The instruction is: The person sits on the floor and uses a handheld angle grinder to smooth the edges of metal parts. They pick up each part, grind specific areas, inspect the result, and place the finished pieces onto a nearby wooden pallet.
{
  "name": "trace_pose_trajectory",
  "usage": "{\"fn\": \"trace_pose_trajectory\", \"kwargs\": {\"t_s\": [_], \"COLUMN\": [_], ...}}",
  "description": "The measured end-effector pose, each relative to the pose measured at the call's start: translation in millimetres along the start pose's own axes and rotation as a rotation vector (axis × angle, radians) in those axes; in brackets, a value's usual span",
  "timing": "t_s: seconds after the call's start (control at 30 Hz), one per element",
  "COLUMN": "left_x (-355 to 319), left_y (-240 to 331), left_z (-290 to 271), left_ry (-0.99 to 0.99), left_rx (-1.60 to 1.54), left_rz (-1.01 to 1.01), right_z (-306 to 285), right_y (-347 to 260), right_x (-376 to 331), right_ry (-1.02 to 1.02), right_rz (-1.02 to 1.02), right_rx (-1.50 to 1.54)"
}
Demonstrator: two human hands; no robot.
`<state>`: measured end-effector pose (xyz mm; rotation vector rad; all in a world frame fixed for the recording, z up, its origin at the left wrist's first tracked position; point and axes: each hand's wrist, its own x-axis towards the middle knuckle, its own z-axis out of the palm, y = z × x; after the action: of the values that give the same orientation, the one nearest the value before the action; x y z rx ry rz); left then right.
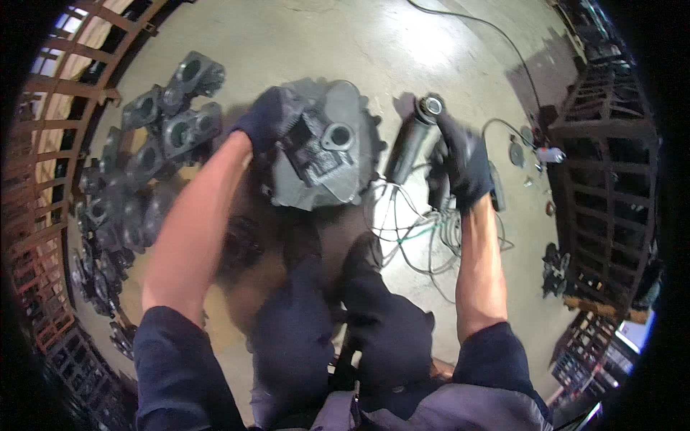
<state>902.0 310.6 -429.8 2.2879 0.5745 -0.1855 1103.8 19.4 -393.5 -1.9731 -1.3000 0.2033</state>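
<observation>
A large grey metal casting (334, 172) with a toothed-looking edge lies on the floor in front of my feet. On its face are a round flanged port (338, 136) and a dark rectangular opening. My left hand (262, 118), in a dark glove, is closed over the casting's upper left edge; its fingertips are partly hidden. To the right, a black cylindrical power tool (408, 147) is tilted with its round end raised. My gloved right hand (466, 161) is closed at that end, somewhat blurred. Another dark object lies partly hidden under this hand.
Many grey castings (183, 133) crowd the floor at left, beside a rusty wire cage (61, 86). Loose cables (424, 233) coil between my right forearm and feet. A dark crate (607, 179) stands at right, with a disc (516, 154) and small items on the floor before it.
</observation>
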Motion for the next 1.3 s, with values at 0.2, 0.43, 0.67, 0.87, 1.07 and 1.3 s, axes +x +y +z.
{"fn": "trace_pose_trajectory", "kwargs": {"t_s": [0.2, 0.43, 0.67, 0.87, 1.07, 1.3], "left_x": [-9.3, -31.2, -20.0, -95.3, -173.8, -215.2], "left_y": [-19.8, 6.4, 28.1, 141.9, 275.2, 421.2], "left_z": [5.8, -7.6, -16.3, -4.6, -84.8, -198.0], "left_ry": [0.029, 0.078, -0.16, -0.135, 0.141, 0.063], "left_rx": [-0.193, -0.385, -0.389, 0.137, 0.005, 0.093], "left_rz": [0.153, 0.323, -0.093, -0.144, 0.201, 0.556], "right_z": [89.9, 108.4, 127.4, 94.6, -22.0, -160.7], "right_y": [118.2, 112.5, 46.8, -46.1, -191.3, -321.9], "right_x": [-147.1, -151.2, -124.7, -121.2, -64.2, -13.0], "right_ry": [0.371, 0.219, -0.065, -0.381, -0.33, -0.096], "right_rz": [1.423, 0.998, 1.066, 1.075, 0.763, 0.886], "right_rx": [0.907, 0.104, 0.738, 1.016, 0.668, 0.743]}}
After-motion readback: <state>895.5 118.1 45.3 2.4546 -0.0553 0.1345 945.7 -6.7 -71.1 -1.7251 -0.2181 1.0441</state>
